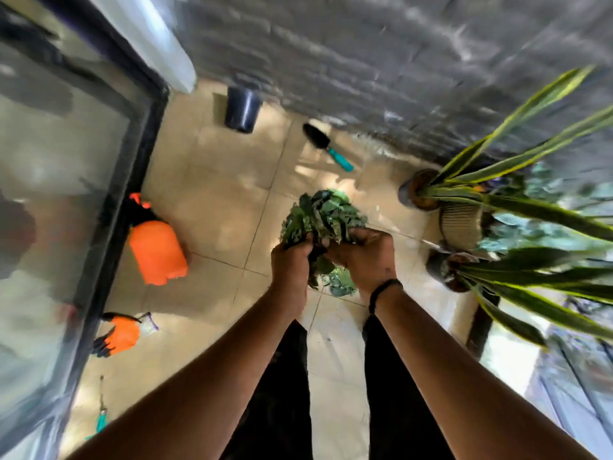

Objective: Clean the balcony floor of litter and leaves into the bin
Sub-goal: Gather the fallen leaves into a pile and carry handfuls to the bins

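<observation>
A loose bundle of dark green, crumpled leaves [323, 227] sits high above the beige tiled balcony floor [212, 207], pressed between both hands. The left hand [292, 263] curls its fingers into the near side of the clump; the right hand [365, 257] cups and grips it from the other side. The leaves look light, soft and springy, likely to shed pieces from the edges, so a firm two-sided squeeze round the middle suits them best. A dark blue round plastic bin [242, 109] stands well apart by the grey brick wall [381, 54]; a black trowel with a teal handle [326, 146] lies near it.
</observation>
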Demonstrator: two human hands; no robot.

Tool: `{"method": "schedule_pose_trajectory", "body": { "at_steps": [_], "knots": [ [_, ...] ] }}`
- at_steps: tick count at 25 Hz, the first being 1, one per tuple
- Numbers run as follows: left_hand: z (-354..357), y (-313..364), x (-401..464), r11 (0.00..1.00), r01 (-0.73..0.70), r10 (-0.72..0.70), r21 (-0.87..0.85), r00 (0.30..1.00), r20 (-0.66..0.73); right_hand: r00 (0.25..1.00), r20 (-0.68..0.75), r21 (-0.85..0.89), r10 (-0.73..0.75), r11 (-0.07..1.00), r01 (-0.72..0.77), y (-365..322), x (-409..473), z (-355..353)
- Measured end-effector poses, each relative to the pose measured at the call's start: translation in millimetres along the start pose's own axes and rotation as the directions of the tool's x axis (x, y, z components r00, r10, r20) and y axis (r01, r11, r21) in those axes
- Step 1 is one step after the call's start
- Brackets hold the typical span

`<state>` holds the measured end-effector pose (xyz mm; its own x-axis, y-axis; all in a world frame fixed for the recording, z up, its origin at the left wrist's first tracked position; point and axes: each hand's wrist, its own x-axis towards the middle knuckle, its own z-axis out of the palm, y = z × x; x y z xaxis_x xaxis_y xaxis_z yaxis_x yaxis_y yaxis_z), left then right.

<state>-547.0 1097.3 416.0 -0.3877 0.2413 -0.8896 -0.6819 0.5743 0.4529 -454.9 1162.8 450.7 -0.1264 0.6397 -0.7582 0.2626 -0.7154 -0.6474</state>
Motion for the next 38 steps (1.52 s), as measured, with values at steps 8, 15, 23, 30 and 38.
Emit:
{"method": "schedule_pose_trajectory", "body": {
  "at_steps": [8, 15, 23, 30, 38],
  "knots": [
    [-29.7, 129.0, -284.5, 0.992, -0.101, 0.124, -0.076, 0.886, 0.448, 0.987, 0.063, 0.549, -0.147, 0.831, 0.089, -142.7, -258.0, -35.7],
    [2.6, 99.3, -408.3, 0.962, -0.247, 0.27, -0.12, 0.767, 0.582, 0.916, -0.281, 0.672, -0.285, 0.624, 0.4, -143.4, -368.3, -85.1],
    [11.4, -3.4, -529.0, 0.9, -0.429, 0.365, -0.076, 0.647, 0.669, 0.753, -0.585, 0.625, -0.303, 0.423, 0.656, -77.7, -489.3, -151.0],
    [21.2, -134.6, -665.7, 0.893, -0.45, 0.224, -0.014, 0.418, 0.88, 0.436, -0.89, 0.407, -0.131, 0.199, 0.891, -7.1, -616.7, -228.5],
    [-5.7, -270.4, -768.0, 0.86, -0.373, -0.345, 0.347, 0.074, 0.936, 0.041, -0.965, 0.02, 0.259, -0.082, 0.996, 73.5, -758.9, -266.9]
  ]
}}
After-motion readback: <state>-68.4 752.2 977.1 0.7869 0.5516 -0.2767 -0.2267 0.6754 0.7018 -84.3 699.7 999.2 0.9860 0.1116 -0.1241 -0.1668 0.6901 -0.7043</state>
